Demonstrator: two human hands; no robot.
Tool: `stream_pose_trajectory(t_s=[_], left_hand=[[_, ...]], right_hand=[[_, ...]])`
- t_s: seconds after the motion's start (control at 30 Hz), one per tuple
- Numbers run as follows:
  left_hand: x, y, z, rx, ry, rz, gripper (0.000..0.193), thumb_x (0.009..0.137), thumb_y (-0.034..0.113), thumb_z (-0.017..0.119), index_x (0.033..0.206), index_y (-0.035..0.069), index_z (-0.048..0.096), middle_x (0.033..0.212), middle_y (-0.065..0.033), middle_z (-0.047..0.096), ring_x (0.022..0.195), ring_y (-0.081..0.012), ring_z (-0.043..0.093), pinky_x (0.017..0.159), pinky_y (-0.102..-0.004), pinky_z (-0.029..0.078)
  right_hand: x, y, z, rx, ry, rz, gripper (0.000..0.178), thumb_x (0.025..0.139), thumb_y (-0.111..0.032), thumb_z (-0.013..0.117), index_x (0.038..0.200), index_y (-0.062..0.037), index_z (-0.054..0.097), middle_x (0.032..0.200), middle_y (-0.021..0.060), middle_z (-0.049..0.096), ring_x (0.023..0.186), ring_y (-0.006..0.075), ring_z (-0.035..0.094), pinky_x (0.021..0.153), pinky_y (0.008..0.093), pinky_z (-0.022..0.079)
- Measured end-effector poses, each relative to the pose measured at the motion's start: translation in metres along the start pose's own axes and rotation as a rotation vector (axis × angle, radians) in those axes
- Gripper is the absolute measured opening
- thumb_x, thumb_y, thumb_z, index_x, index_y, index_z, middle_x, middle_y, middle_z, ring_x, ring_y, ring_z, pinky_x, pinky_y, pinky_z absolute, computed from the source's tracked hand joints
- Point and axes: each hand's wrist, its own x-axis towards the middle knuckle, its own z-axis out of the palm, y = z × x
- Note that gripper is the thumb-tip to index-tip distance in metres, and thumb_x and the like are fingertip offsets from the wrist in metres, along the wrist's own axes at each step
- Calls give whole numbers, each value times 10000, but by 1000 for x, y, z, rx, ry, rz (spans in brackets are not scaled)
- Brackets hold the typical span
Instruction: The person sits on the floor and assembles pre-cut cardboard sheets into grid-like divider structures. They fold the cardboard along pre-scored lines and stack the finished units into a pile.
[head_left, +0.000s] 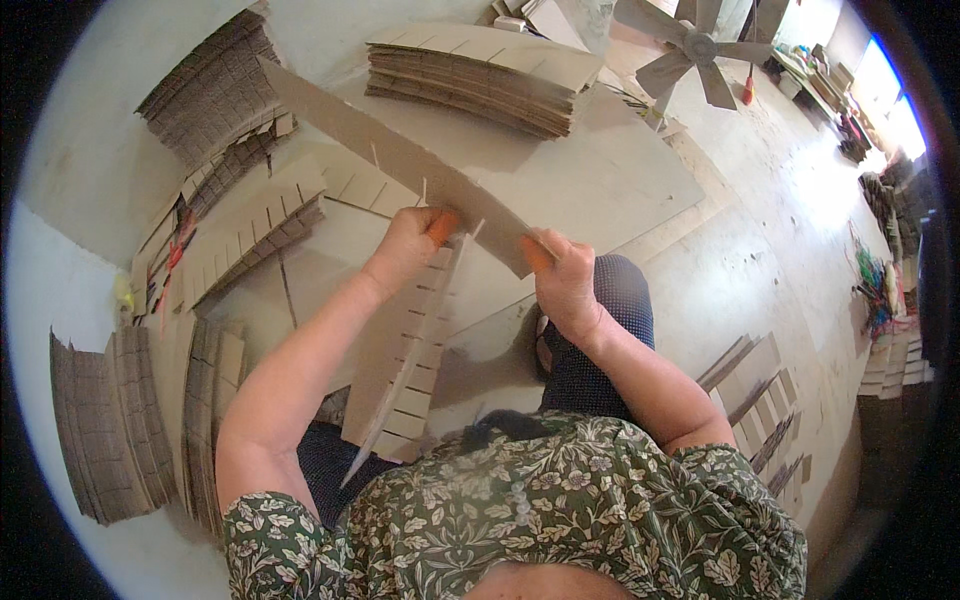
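A long plain-faced cardboard strip (390,150) slants across in front of me, its far end up to the left. My left hand (408,245) is closed on its lower edge near the middle. Gripping its near right end is my right hand (568,285). Orange covers show on fingers of both hands. Below my left hand, a slotted cardboard strip (415,375) reaches down toward my lap, with another strip standing edge-on along it. The upper end of that edge-on strip meets the long strip beside my left hand; whether their slots interlock, I cannot tell.
A thick stack of cardboard strips (480,75) lies ahead on a large flat sheet (640,180). More stacks (215,85) stand at the far left, with slotted strips (255,225) nearer. Bundled cardboard (110,425) leans at left. A fan (700,47) stands far right; cardboard pieces (755,400) lie right.
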Motion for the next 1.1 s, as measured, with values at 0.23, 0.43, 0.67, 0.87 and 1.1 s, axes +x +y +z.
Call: stream_pose_trajectory(t_s=[0.23, 0.43, 0.67, 0.87, 1.1], left_hand=[[5, -18, 13, -82, 24, 176, 343, 938, 264, 530, 943, -59, 645, 715, -40, 613, 658, -121, 487, 619, -295, 425], [-4, 2, 11, 6, -61, 138, 326, 939, 251, 523, 950, -51, 646, 733, -96, 632, 666, -149, 507, 637, -314, 430], [-5, -2, 19, -53, -83, 167, 320, 934, 247, 536, 976, -50, 648, 870, -133, 674, 801, -168, 574, 756, -313, 461], [-13, 21, 17, 14, -81, 122, 309, 926, 241, 555, 934, -53, 651, 811, -117, 664, 747, -132, 543, 697, -301, 456], [-7, -38, 12, -182, 121, 339, 231, 904, 204, 601, 876, -16, 665, 777, -66, 657, 732, -130, 598, 680, -273, 478]], right_hand=[[-1, -10, -15, -44, -41, 24, 83, 799, 13, 640, 880, -6, 641, 735, 210, 623, 653, 314, 653, 564, 322, 488], [-6, -6, -18, -48, -42, 46, 74, 803, 6, 636, 875, -11, 646, 723, 203, 617, 639, 303, 648, 563, 319, 486], [-10, -13, -21, -36, -72, 49, 67, 803, 12, 628, 866, -6, 639, 721, 188, 610, 616, 286, 629, 544, 318, 475], [-20, 3, -15, -51, -154, 75, 31, 809, 7, 615, 836, -5, 627, 731, 216, 599, 611, 328, 613, 521, 338, 462], [-28, 18, -16, -183, -303, 300, 128, 820, -88, 651, 910, -4, 619, 639, 228, 570, 605, 380, 612, 530, 383, 477]])
